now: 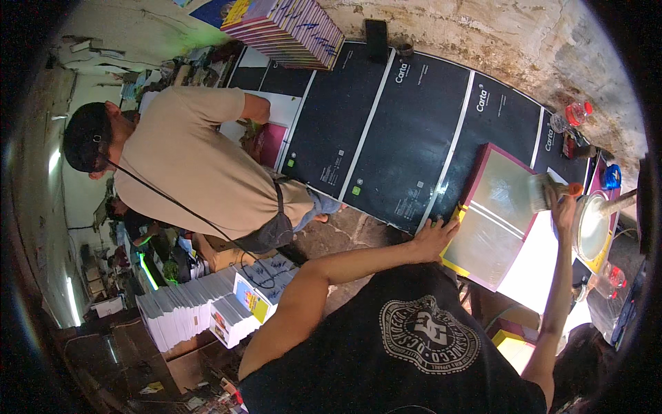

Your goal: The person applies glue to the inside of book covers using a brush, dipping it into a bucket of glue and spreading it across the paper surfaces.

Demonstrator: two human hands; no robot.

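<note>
An opened book cover with grey boards and a maroon border lies flat on the black-covered work table. My left hand presses flat on the cover's near left corner, fingers spread. Over the cover's upper right edge, my right hand grips a wide brush with an orange handle, its bristles on the grey board. A round metal bowl stands just right of that hand.
A co-worker in a beige shirt bends over the table's left part. A stack of books sits at the far edge, more stacks lower left. A red-capped bottle and a blue object stand at the right.
</note>
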